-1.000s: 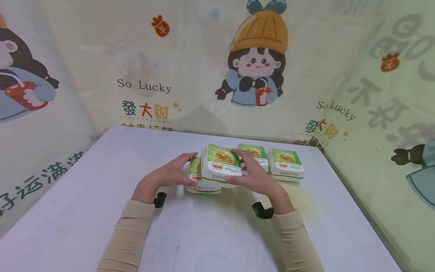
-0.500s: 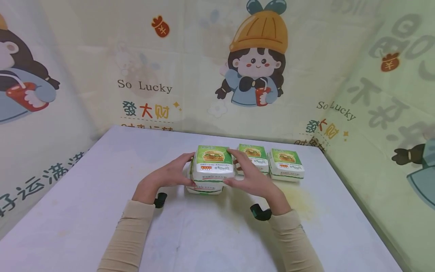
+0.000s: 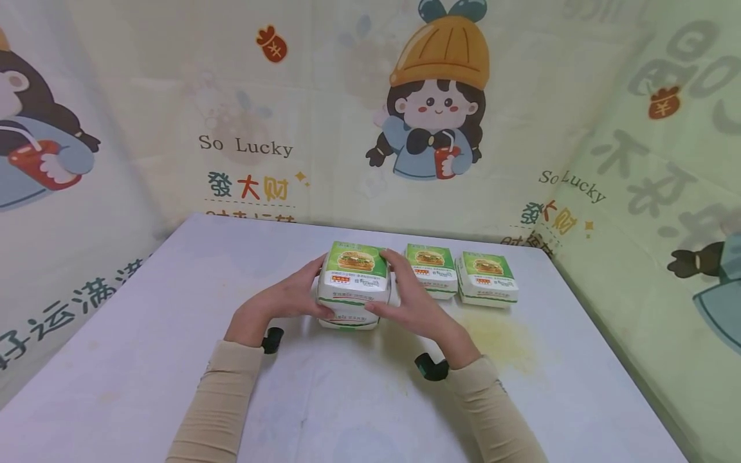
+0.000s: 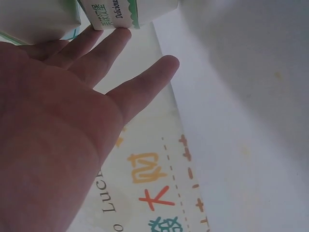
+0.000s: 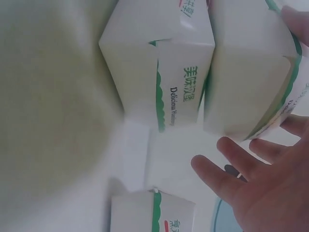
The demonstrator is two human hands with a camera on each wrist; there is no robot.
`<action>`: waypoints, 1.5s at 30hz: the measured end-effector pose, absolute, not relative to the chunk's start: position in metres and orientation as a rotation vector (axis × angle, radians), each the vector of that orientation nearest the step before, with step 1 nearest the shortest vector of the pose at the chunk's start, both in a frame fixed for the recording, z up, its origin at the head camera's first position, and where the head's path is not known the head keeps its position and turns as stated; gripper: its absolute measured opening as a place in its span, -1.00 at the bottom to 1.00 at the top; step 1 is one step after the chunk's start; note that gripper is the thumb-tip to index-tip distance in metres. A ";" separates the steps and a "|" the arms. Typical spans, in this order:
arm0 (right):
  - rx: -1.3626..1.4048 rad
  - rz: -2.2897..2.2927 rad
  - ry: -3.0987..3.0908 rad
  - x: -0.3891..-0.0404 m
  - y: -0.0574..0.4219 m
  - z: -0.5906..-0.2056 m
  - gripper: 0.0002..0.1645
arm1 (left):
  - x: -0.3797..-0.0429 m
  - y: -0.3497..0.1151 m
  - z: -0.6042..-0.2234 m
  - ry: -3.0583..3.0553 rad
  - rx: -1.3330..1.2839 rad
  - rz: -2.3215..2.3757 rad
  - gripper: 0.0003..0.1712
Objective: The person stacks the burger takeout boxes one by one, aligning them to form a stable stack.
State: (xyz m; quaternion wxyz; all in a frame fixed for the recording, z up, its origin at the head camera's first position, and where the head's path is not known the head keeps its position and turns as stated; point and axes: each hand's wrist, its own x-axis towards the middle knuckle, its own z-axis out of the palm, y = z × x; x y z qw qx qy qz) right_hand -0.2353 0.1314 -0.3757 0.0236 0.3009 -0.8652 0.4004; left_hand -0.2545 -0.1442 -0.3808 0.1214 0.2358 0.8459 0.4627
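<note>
Two white-and-green burger boxes form a stack left of the table's centre in the head view. The upper burger box [image 3: 357, 267] lies over the lower burger box [image 3: 350, 319]. My right hand [image 3: 413, 302] grips the upper box from its right side, thumb at the front and fingers behind. In the right wrist view, the upper box [image 5: 251, 72] sits close against the lower box [image 5: 169, 72]. My left hand [image 3: 289, 292] spans the left side of the stack, its thumb at the front. In the left wrist view its fingertips touch the lower box [image 4: 113, 14]; the thumb is hidden.
Two more burger boxes stand right of the stack, one nearer [image 3: 431, 270] and one farther right [image 3: 487, 280]. They rest on a white table [image 3: 324, 399] with a yellowish stain [image 3: 498, 341]. A printed cloth [image 3: 336, 128] hangs behind and along the sides.
My right hand has carried the upper box leftward until it lies over the lower one. The left hand has stayed nearly in place at the stack's left side.
</note>
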 end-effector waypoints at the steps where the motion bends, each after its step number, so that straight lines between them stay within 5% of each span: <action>1: 0.933 1.240 -2.677 -0.235 0.131 -0.376 0.15 | -0.255 -0.145 -0.381 2.466 0.694 1.353 0.31; 27: 0.943 1.277 -2.716 -0.235 0.134 -0.374 0.19 | -0.249 -0.153 -0.374 2.502 0.562 1.346 0.60; 45: 0.710 1.168 -2.690 -0.239 0.199 -0.349 0.03 | -0.248 -0.140 -0.368 2.595 0.610 1.519 0.45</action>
